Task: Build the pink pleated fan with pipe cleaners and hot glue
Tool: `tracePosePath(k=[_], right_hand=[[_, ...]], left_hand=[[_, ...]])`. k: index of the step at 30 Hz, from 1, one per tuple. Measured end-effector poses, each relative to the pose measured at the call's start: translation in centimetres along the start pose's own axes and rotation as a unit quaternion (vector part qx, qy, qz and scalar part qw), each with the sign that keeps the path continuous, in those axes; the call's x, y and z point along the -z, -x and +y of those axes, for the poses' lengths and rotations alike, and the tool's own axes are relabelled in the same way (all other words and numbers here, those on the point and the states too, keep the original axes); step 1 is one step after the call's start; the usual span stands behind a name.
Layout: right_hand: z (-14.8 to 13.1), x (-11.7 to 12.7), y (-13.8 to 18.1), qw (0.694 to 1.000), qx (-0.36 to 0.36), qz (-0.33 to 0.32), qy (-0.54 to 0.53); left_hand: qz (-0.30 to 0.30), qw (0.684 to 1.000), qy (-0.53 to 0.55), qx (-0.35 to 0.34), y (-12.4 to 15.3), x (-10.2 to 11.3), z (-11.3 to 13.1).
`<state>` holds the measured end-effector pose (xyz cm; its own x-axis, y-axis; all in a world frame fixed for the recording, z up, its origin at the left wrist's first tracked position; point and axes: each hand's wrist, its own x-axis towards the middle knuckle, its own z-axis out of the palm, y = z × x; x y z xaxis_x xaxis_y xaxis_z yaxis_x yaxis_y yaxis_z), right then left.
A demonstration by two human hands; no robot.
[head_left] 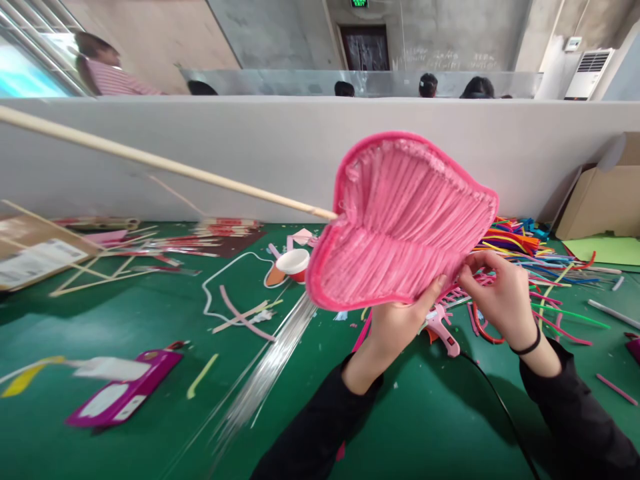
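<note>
A pink heart-like panel (pixel 400 220) is covered in rows of fuzzy pipe cleaners, with a thicker pink rim. It is raised and tilted above the table. A long pale wooden stick (pixel 175 175) runs from the upper left to the notch in its left edge. My left hand (pixel 400 327) grips the panel's lower edge, thumb on the front and fingers hidden behind. At the lower right edge, my right hand (pixel 500 300) is closed, thumb and forefinger pinched on the rim; any small piece between them is hidden. Below and between my hands lies a pink glue gun (pixel 443 329).
Loose coloured pipe cleaners (pixel 520 240) pile up on the right beside a cardboard box (pixel 607 193). Clear thin rods (pixel 275 367), a paper cup (pixel 294 262) and a purple package (pixel 127 387) lie leftward on the green table. A white partition (pixel 200 140) stands behind; people sit beyond.
</note>
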<state>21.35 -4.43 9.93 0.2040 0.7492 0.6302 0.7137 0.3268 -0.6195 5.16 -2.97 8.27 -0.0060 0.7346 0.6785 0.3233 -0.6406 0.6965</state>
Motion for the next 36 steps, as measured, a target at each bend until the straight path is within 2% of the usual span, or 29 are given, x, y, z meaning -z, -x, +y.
tracePosePath(k=[5, 11, 15, 19, 21, 25, 30, 36], right_hand=[[0.5, -0.3, 0.5, 0.992, 0.086, 0.032, 0.087], [0.7, -0.4, 0.7, 0.982, 0.131, 0.051, 0.126], [0.7, -0.3, 0.5, 0.983, 0.134, 0.052, 0.110], [0.2, 0.3, 0.2, 0.993, 0.109, 0.021, 0.034], [-0.1, 0.7, 0.1, 0.993, 0.109, 0.021, 0.033], [-0.2, 1.2, -0.3, 0.980, 0.183, 0.030, 0.073], [0.3, 1.1, -0.5, 0.964, 0.244, 0.036, 0.101], [0.7, 1.0, -0.5, 0.957, 0.259, 0.027, 0.131]], left_hand=[[-0.004, 1.000, -0.006, -0.011, 0.1, -0.1, -0.2], [-0.012, 1.000, 0.000, -0.020, 0.3, -0.2, -0.3], [0.015, 1.000, 0.001, 0.011, 0.2, 0.0, 0.0], [0.067, 0.995, 0.018, 0.067, -0.6, 0.5, 0.4], [0.078, 0.991, 0.040, 0.100, -0.9, 0.7, 0.5], [0.078, 0.983, 0.069, 0.149, -1.2, 0.9, 0.6], [0.071, 0.984, 0.067, 0.152, -1.1, 1.0, 0.6], [0.052, 0.987, 0.061, 0.138, -0.9, 1.0, 0.7]])
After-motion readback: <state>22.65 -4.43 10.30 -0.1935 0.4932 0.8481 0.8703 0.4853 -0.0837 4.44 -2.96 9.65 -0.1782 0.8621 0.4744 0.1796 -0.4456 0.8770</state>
